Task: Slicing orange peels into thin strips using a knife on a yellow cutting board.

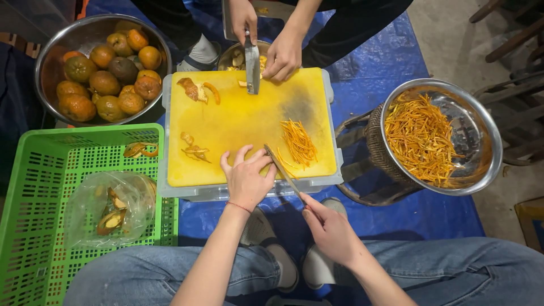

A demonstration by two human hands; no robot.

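The left hand [246, 180] lies flat on the yellow cutting board [243, 122], fingers spread a little, holding nothing I can see. The right hand [330, 231] has its fingers pinched around the handle of a knife [283, 170]. The blade points toward eleven o'clock. The heap of cut orange peel [298, 141] lies just beside the blade at one o'clock, nearer the right hand.

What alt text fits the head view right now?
Right hand holds a knife on a yellow board; left hand presses beside it, near peel strips. Opposite, another person's hands work a cleaver. Fruit bowl, green crate and strip-filled bowl surround.
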